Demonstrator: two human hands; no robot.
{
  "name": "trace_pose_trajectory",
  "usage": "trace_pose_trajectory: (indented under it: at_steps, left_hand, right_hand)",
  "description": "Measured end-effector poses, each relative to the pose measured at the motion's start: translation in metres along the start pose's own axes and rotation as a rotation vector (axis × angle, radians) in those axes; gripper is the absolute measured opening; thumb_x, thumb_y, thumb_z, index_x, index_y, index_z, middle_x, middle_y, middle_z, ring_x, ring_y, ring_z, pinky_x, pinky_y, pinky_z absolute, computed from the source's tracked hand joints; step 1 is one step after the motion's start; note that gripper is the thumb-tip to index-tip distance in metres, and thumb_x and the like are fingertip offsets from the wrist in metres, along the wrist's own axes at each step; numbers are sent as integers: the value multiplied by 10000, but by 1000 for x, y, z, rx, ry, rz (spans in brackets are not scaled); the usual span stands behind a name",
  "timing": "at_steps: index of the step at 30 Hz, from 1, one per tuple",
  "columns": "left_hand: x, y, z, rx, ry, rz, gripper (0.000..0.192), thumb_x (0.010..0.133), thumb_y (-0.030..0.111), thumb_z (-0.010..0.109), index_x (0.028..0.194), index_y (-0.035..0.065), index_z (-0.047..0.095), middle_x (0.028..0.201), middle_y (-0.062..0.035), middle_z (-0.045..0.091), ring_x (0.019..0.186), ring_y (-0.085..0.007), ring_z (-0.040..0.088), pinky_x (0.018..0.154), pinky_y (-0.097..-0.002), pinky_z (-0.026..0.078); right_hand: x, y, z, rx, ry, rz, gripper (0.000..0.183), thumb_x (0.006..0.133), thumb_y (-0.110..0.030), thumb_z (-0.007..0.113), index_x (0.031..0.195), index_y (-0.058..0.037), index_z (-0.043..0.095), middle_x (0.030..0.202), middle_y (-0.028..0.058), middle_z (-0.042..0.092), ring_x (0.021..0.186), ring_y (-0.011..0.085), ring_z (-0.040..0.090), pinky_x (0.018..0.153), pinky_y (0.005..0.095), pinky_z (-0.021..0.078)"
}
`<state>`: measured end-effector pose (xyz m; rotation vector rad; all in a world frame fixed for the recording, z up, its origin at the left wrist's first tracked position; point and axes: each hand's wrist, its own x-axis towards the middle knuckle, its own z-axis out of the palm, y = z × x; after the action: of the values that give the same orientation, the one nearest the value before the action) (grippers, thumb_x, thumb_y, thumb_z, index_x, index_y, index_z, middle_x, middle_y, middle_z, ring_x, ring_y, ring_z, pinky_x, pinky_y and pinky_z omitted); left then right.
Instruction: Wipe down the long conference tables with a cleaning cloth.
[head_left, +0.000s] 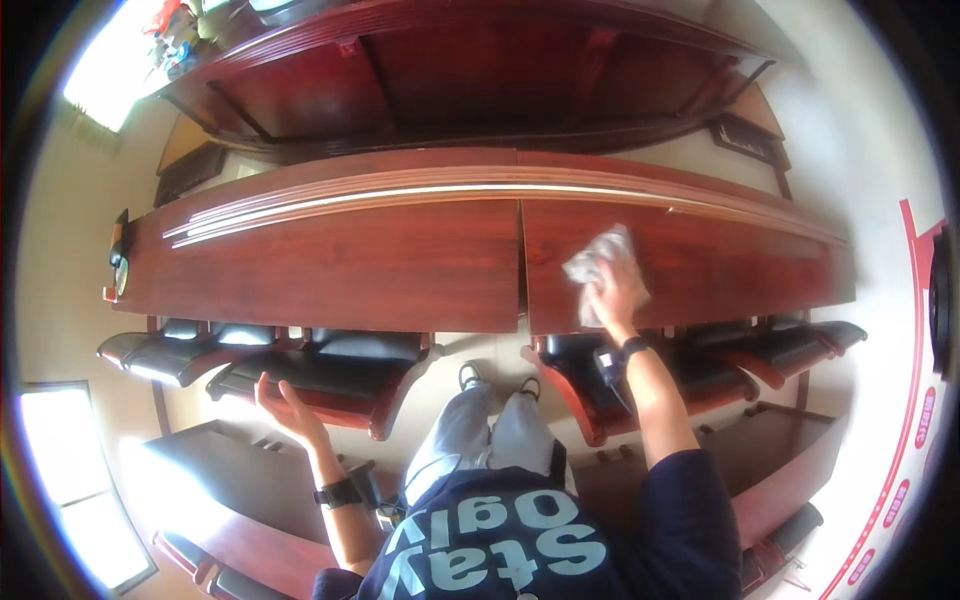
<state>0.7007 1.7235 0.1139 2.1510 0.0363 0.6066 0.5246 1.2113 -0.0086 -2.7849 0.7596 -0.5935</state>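
Observation:
My right hand (616, 296) grips a crumpled pale cloth (602, 255) against the top of a long reddish-brown wooden table (360, 259). Motion blurs both the cloth and the fingers. A narrow gap separates the table's two sections just left of the cloth. My left hand (291, 411) is raised with its fingers apart and holds nothing. It hovers over the front of a black-cushioned chair (330, 367), away from the tabletop. Long thin strips (420, 193), some whitish and some brown, lie lengthwise along the table's far side.
Black-cushioned wooden chairs (705, 360) line the table's near edge on both sides of me. Small items, including a dark-and-orange object (118, 240), sit at the left end. A large dark-red panelled desk (465, 82) stands beyond. Another table (247, 480) is behind me.

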Motion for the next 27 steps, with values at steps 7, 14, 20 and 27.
trace_pose_trajectory:
  at_steps: [7,14,20,27]
  left_hand:
    - [-14,-10,12,-59,-42,-26,349,934,235,542,1211,28,507,1241,-106,519,1186,-243,437,1055,-396,260]
    - [-11,24,33,-50,-26,2,309,920,229,564,1170,49,550,1191,-88,569,1149,-227,473,1053,-385,243]
    - [-15,42,38,-84,-29,52,303,918,214,569,1160,33,550,1179,-92,569,1139,-235,476,1042,-391,270]
    - [-26,25,1,-28,10,8,350,927,229,547,1208,24,511,1204,-127,544,1161,-267,470,1037,-409,310]
  right_hand:
    - [-55,-60,18,-165,-47,778,681,792,-497,576,1402,-287,358,1538,152,113,1377,501,31,911,771,245]
    - [-66,-136,16,-21,-248,306,682,779,-380,634,1402,-305,367,1543,125,143,1401,452,29,1025,714,77]
    - [-53,-68,7,66,-116,196,590,741,-363,675,1293,-260,495,1510,83,264,1394,407,162,1031,652,195]
    - [-30,-86,39,25,23,394,448,784,-305,631,1188,-136,539,1489,92,305,1376,404,214,1012,642,238]
